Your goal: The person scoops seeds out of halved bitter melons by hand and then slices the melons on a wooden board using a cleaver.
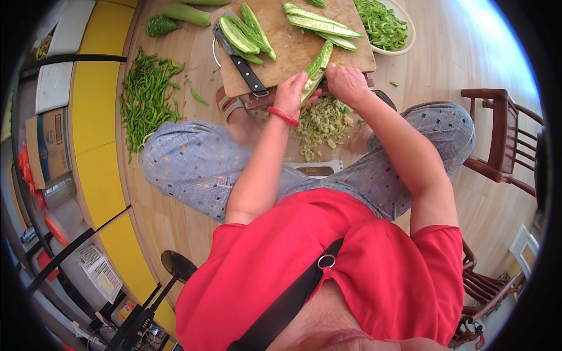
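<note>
One halved bitter gourd (pixel 317 69), long, pale green and ridged on its skin, is held over the near edge of a wooden cutting board (pixel 287 44), its hollowed inner face turned up. The left hand (pixel 291 92), with a red band at the wrist, is closed around the lower end of the gourd half, while the right hand (pixel 346 83) is curled at its side, fingertips pressed against it; whether anything else is gripped there cannot be told. Directly below both hands, a heap of pale scooped-out pith and seeds (pixel 322 124) is gathered on the floor between the person's knees.

Further gourd halves (pixel 321 24) and a cleaver (pixel 237 54) with a black handle are laid on the board, and sliced gourd is piled in a shallow bowl (pixel 410 35) just beside its far right corner. Green chillies (pixel 147 96) are spread over the light wooden floor (pixel 456 52) to the left, near two whole gourds (pixel 186 14). A dark wooden chair (pixel 503 134) is seen on the right, and a cardboard box (pixel 48 146) on the left beyond a yellow strip.
</note>
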